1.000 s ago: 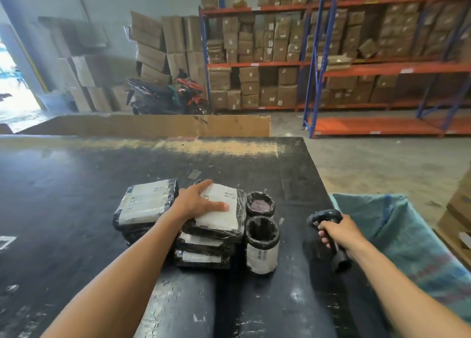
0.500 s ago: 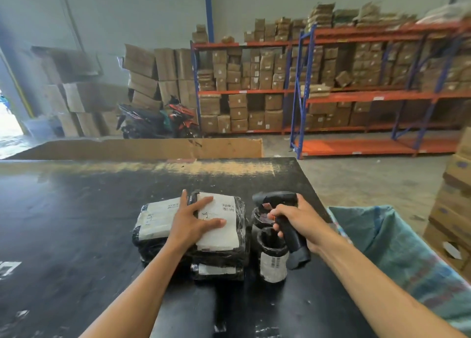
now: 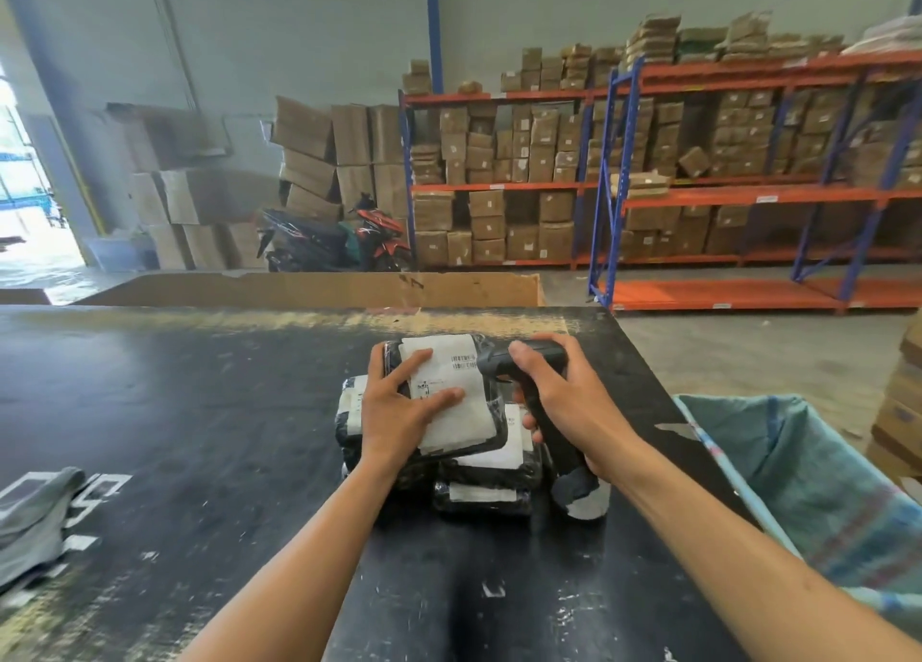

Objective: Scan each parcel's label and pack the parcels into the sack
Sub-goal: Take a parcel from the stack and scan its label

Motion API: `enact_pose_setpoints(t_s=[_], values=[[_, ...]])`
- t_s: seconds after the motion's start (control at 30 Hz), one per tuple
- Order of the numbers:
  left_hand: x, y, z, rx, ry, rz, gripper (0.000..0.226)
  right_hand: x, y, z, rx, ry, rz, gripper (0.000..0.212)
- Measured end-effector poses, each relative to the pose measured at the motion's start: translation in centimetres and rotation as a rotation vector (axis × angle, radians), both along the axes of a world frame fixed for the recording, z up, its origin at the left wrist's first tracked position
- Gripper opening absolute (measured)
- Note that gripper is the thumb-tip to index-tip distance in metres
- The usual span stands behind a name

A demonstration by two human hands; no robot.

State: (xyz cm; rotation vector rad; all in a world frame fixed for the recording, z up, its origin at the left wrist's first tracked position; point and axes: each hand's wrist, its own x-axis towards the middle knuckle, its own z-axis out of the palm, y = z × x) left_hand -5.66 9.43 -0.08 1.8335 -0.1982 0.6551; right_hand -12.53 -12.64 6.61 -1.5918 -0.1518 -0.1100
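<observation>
Warehouse w/ orange-and-blue racking (image 3: pixel 698 192) full of cartons at the back, a parked motorbike (image 3: pixel 344 237) by the doorway, and a black worktable (image 3: pixel 199 412) up front.

Left hand (image 3: pixel 399 407) holds the top parcel (image 3: pixel 449 397), thumb spread across its white label (image 3: pixel 444 387) and the other fingers over the far left edge. Parcel looks raised and tilted off the pile, prob. to face the barcode toward the reader. Right hand (image 3: pixel 564 402) is wrapped round the handle of a black scanner (image 3: pixel 519 362), thumb on top, head pointing left at the label from just beside it. So the step in hand looks like scanning this parcel; I can't tell whether the trigger is pressed.

More wrapped parcels (image 3: pixel 479 467) sit stacked under the held one, a further one (image 3: pixel 351 407) to the left, partly hidden by the left hand. A dark, roundish thing (image 3: pixel 581 492) lies under the right wrist; too covered to name.

Sack (image 3: pixel 798 472), blue-green woven, stands open off the table's right edge, near the right arm. Nothing visible inside from this angle. Path from pile to sack crosses the scanner hand, so that arm prob. needs to clear first. Grey cloth (image 3: pixel 35 517) lies at the table's left edge, well apart. Long cardboard sheet (image 3: pixel 319 290) lines the far edge.
</observation>
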Motion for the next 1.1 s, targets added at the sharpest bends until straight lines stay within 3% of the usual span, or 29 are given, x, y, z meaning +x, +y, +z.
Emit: enact_pose_setpoints(t_s=[0.3,1.1], values=[[-1.7,0.2,-1.1,0.182,-0.007,0.048,0.065,-0.5,1.6,-0.4,-0.2,-0.107,-0.176,0.045],[-2.0,-1.2,-1.3,0.197,-0.006,0.08,0.066,-1.0,-0.1,-1.8,-0.201,-0.03,-0.252,0.048]])
